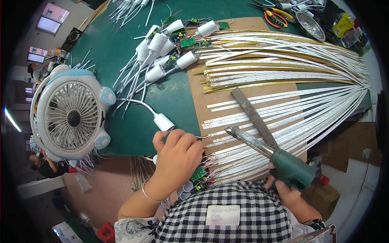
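Observation:
My right hand (pixel 287 192) grips a green-handled soldering gun (pixel 293 168), its metal tip pointing left over white LED strips (pixel 243 117). My left hand (pixel 178 156) is closed with bent fingers at the strips' left ends. A white cylindrical lamp housing (pixel 163 122) with a white cable sits against its fingertips. A thin wire (pixel 201 137) runs from the fingers to the strip ends; what the fingers pinch is hidden under them. A dark flat metal bar (pixel 255 117) lies across the strips, beside the tip. Near my apron, green circuit boards (pixel 199 174) hang by wires from nearer strips.
Several white lamp housings (pixel 156 73) with cables and circuit boards pile up on the green table (pixel 170 97). A white-and-blue fan (pixel 73 117) stands left. Brown board (pixel 255 25) lies under the strips. Orange-handled pliers (pixel 275 19) and a metal dish (pixel 310 26) are far right.

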A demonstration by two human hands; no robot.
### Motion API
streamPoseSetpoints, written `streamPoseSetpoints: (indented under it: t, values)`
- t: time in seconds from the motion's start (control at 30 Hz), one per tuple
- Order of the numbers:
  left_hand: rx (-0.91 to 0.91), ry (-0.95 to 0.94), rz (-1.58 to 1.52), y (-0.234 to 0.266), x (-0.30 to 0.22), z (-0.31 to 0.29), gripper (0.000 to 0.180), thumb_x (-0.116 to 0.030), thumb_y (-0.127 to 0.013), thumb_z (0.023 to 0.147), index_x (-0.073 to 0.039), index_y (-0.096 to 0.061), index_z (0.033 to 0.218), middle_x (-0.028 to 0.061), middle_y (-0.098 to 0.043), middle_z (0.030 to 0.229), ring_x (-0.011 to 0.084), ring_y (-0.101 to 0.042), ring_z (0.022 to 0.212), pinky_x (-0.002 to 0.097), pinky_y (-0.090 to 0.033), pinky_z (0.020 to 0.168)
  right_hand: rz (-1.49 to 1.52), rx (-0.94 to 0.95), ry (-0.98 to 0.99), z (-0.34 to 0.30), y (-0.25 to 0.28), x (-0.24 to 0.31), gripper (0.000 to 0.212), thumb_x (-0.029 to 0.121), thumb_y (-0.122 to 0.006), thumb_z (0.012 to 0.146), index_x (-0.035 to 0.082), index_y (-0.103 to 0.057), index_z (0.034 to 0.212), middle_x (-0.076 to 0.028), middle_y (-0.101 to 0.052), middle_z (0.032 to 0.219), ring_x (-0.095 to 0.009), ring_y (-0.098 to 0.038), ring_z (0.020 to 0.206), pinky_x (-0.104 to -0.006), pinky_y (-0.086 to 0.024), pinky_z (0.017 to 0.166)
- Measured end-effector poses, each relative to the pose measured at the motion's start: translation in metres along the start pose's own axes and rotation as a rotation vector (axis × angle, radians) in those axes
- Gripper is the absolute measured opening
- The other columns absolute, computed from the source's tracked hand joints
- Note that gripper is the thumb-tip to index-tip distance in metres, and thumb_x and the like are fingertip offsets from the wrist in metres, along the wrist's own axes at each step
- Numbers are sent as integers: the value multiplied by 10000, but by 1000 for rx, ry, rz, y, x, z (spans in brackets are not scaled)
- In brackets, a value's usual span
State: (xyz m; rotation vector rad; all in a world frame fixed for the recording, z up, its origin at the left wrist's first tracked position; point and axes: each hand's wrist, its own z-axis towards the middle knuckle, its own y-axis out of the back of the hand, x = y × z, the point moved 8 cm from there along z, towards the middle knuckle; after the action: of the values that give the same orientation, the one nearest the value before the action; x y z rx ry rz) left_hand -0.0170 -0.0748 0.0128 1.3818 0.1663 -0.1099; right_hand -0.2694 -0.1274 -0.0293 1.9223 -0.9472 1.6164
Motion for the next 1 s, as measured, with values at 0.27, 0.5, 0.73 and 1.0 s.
streamPoseSetpoints:
  t: [0.27,0.5,0.73,1.0]
  values:
    - [83,10,-65,16,-8,-11,187,-199,-752,714,-150,-703,888,-27,-625,877,193,-558,968,450,-300,915,31,-73,4,-1,6,-3,526,234,-607,924,-64,-411,1311,-181,-562,1213,-226,-639,688,-334,-549,639]
    - [-27,-3,-240,43,29,14,134,-178,-716,788,-143,-700,916,-12,-662,897,208,-559,931,405,-347,868,104,-185,5,0,12,-2,561,252,-632,906,-50,-398,1317,-189,-565,1191,-230,-636,645,-331,-545,580]
    - [210,155,-485,19,82,95,194,-183,-641,870,-12,-682,951,91,-676,853,206,-623,778,330,-488,732,121,-325,89,-2,20,12,603,316,-626,906,-57,-387,1315,-192,-556,1163,-215,-618,596,-299,-512,520]
    - [-274,-189,-79,16,59,183,169,-168,-697,816,-91,-714,966,80,-638,855,271,-601,825,378,-483,745,223,-343,109,-6,29,8,555,161,-598,892,-21,-348,1353,-228,-561,1187,-257,-643,652,-326,-567,560]
